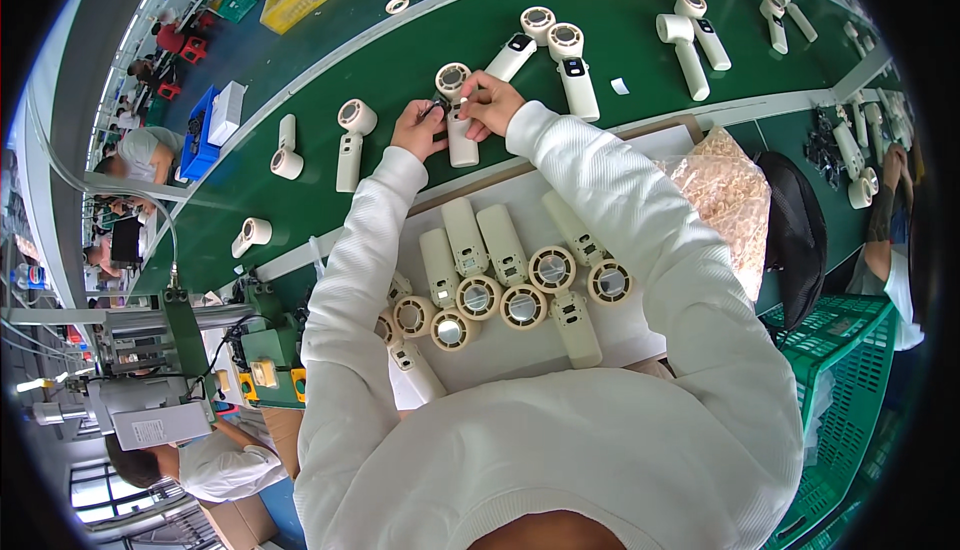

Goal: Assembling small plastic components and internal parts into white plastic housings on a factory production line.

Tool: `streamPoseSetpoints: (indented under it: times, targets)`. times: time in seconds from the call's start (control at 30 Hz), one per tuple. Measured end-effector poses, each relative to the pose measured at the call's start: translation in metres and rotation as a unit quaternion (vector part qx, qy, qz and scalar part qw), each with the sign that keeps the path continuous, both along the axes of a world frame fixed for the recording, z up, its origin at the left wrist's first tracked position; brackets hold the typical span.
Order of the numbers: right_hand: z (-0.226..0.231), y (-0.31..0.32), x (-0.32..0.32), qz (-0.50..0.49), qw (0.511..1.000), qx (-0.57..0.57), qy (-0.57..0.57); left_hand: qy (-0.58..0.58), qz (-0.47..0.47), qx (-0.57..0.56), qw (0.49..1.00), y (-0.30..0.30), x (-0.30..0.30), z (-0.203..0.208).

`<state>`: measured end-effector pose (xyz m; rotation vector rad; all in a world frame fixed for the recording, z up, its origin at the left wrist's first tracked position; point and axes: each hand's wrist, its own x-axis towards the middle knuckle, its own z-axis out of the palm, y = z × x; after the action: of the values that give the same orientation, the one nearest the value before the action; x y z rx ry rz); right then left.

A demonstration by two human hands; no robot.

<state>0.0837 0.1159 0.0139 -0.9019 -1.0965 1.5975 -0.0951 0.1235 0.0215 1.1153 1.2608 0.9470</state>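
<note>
At the near edge of the green conveyor belt, a cream handheld fan point(463, 147) lies between my two hands, its round head away from me. My left hand point(418, 130) is closed at the fan's left side, pinching a small dark part point(436, 108). From the right, my right hand point(491, 106) reaches over the fan's neck with fingers bent together at the upper handle. Something small and pale shows at its fingertips, too small to name. On the white board below my arms, several more cream fans point(480, 297) lie close together, some showing open slots in their handles.
More fans point(574, 70) lie spread along the green belt point(630, 130). Right of my arm are a clear bag of beige pieces point(722, 200), a black bag point(795, 240) and a green crate point(845, 350). A bench machine point(160, 420) stands left; other people sit around.
</note>
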Motion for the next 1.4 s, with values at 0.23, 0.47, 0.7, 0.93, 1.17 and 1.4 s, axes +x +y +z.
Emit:
streamPoseSetpoints:
  times: [0.23,0.47,0.7,0.93,1.17,1.4]
  targets:
    - [0.015,-0.002,0.005,-0.052,0.996,0.02,-0.075,0.108,-0.009,0.022,0.994,-0.008,-0.013,0.0]
    - [-0.014,0.007,-0.002,-0.137,0.911,0.201,-0.334,0.122,0.017,0.059,0.991,0.001,-0.021,0.006]
    - [-0.032,0.009,-0.011,-0.227,0.862,0.22,-0.395,0.114,0.002,0.077,0.991,0.01,-0.011,0.003]
    - [-0.023,0.014,-0.005,-0.272,0.87,0.136,-0.388,0.117,0.01,0.075,0.99,0.017,0.018,0.006]
    - [0.0,0.033,0.04,-0.114,0.964,0.084,-0.227,0.125,-0.032,0.096,0.987,0.02,0.039,0.014]
    - [0.0,0.039,0.063,-0.01,0.936,0.094,-0.34,0.153,-0.087,0.115,0.978,0.024,0.054,-0.006]
